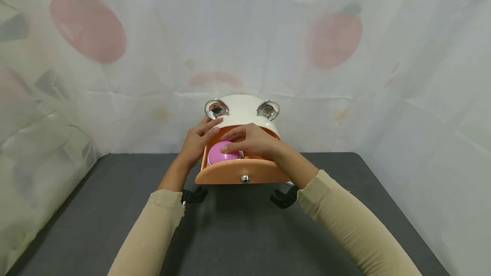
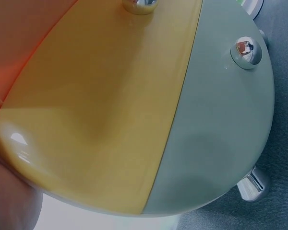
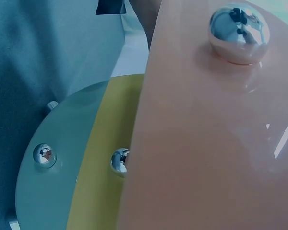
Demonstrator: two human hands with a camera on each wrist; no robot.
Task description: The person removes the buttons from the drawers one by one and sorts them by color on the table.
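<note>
At the left of the head view, the left hand (image 1: 197, 142) rests against the left flank of a small rounded drawer cabinet (image 1: 245, 112) that stands toward the far edge of the dark table (image 1: 96, 208); its fingers lie nearly straight along the cream shell, with the thumb reaching up toward the left of two shiny ring fittings (image 1: 216, 108) on top. It grips nothing, only steadies the unit. Moving right, the orange top drawer (image 1: 242, 173) stands pulled out toward the person, its curved front carrying a chrome knob (image 1: 245, 178). Inside it lies a pink round object (image 1: 219, 153), seated toward the left half of the drawer. The right hand (image 1: 253, 139) reaches over the drawer from the right, palm down, fingers bent over the pink object's right edge; whether they actually pinch it or merely touch it cannot be told from these views. The pink object lies directly under the right fingertips and just beside the left hand, so the right hand holds the working position. The wrist views show only the stacked drawer fronts from below: a yellow drawer (image 2: 101, 110) and a grey-green drawer (image 2: 221, 134), both closed.
</note>
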